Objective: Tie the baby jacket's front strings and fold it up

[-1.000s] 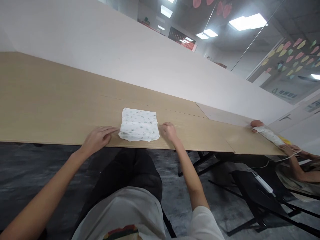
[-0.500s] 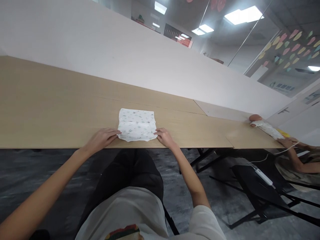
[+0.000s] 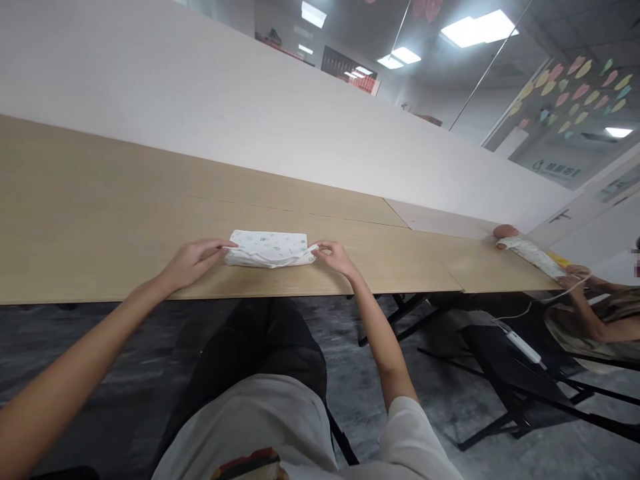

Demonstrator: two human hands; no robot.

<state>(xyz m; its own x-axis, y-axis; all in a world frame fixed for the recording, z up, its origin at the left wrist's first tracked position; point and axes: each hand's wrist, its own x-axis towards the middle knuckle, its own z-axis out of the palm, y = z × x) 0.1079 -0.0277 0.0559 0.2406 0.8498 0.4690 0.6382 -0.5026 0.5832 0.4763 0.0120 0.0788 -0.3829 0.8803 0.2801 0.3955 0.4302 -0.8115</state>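
Observation:
A white cloth (image 3: 270, 241) with a small printed pattern lies on the wooden table in front of me, its near edge lifted and folded back over the rest. My left hand (image 3: 196, 261) pinches the left end of that edge between thumb and fingers. At the opposite end, my right hand (image 3: 334, 256) pinches the right corner of the same edge. Between the two hands the raised edge sags a little towards me.
The long wooden table (image 3: 125, 200) runs against a white partition (image 3: 225, 100). At the right, a person's hands (image 3: 574, 275) are by a doll (image 3: 506, 232) in patterned cloth. A black folding chair (image 3: 500, 367) holds a white power strip (image 3: 524, 348).
Both hands have lifted the cloth's near edge and carried it away from me. The cloth now looks shorter from front to back.

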